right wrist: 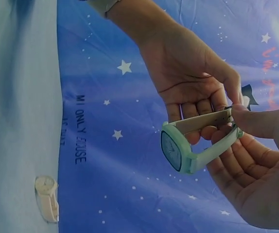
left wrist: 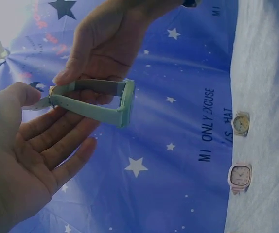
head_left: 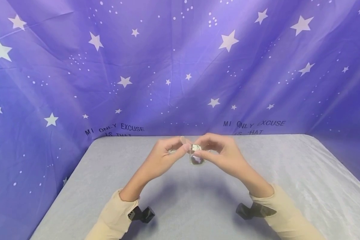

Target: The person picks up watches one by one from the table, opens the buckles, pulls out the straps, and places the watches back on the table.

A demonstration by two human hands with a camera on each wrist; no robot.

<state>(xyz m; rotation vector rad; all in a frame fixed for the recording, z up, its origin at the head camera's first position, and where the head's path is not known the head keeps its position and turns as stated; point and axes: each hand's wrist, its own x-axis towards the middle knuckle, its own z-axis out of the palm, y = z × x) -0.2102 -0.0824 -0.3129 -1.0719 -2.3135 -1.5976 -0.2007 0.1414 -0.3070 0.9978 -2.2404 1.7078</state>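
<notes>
A pale green wristwatch (head_left: 197, 160) with a squarish case is held up between both hands, its strap joined in a loop. My left hand (head_left: 165, 155) pinches the strap by the buckle between thumb and fingers. From the other side my right hand (head_left: 225, 151) pinches the strap at the same spot. In the left wrist view, the watch case (left wrist: 126, 104) hangs clear of the palms, seen edge-on. Its dark dial (right wrist: 171, 150) shows in the right wrist view. The thumbs partly cover the buckle (right wrist: 237, 131).
On the grey cloth-covered table (head_left: 108, 186) lie a pink square watch (left wrist: 240, 175) and a round gold-toned watch (left wrist: 240, 124). A light-strapped watch (right wrist: 47, 194) appears in the right wrist view. Behind the table hangs a purple star-print curtain (head_left: 174, 50).
</notes>
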